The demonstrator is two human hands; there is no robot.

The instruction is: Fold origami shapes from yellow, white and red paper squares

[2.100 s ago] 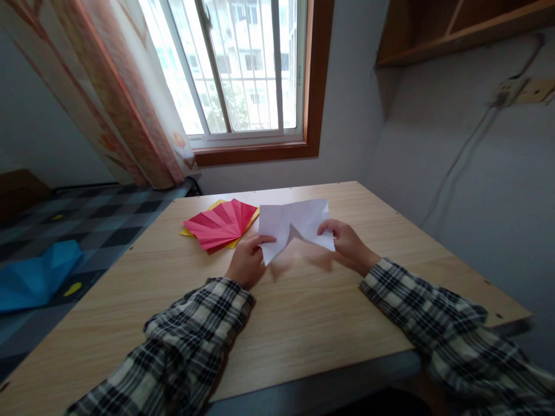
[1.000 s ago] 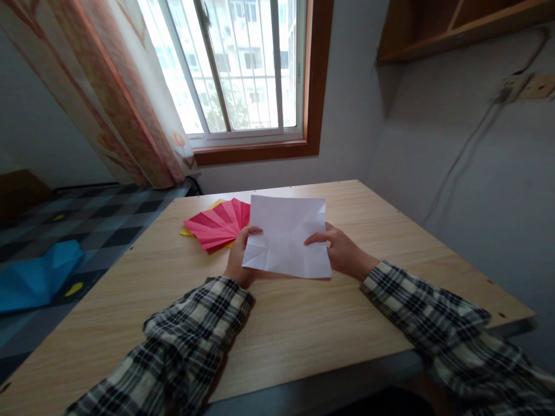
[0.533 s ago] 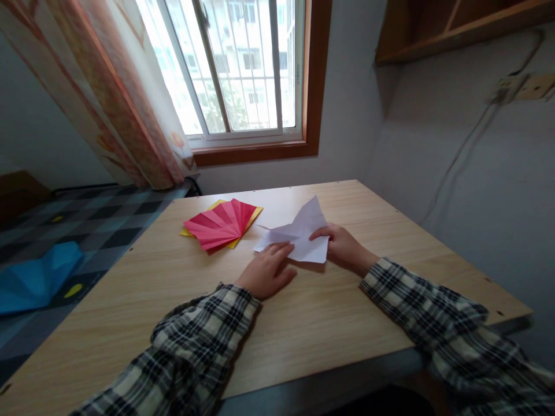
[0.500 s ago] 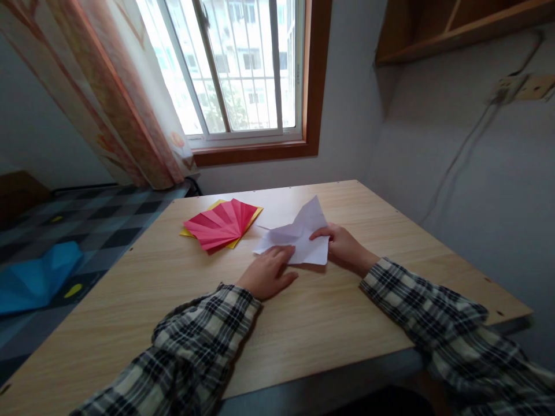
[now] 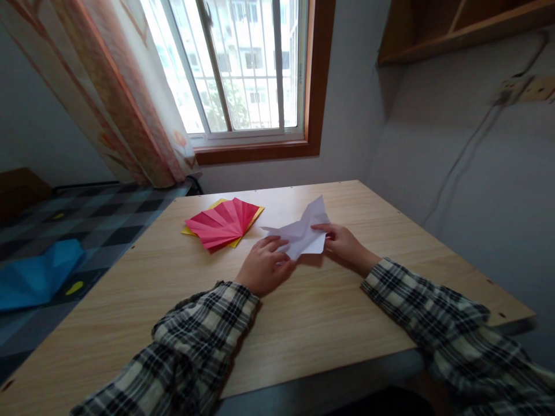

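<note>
A creased white sheet of paper (image 5: 301,232) sits partly folded at the middle of the wooden table (image 5: 303,323), one pointed corner sticking up. My left hand (image 5: 263,266) grips its near left part with thumb and fingers. My right hand (image 5: 342,244) pinches its right edge. Both arms wear black and white plaid sleeves.
A red pleated paper fan (image 5: 221,222) lies on a yellow sheet (image 5: 254,216) just left of the white paper. A blue folded paper (image 5: 37,277) rests on the checkered surface to the left. Window, curtain and grey walls close off the far and right sides.
The white sheet was held up flat a second ago; it has since come down to the table and collapsed along its creases. My left hand slid onto its near left part.
</note>
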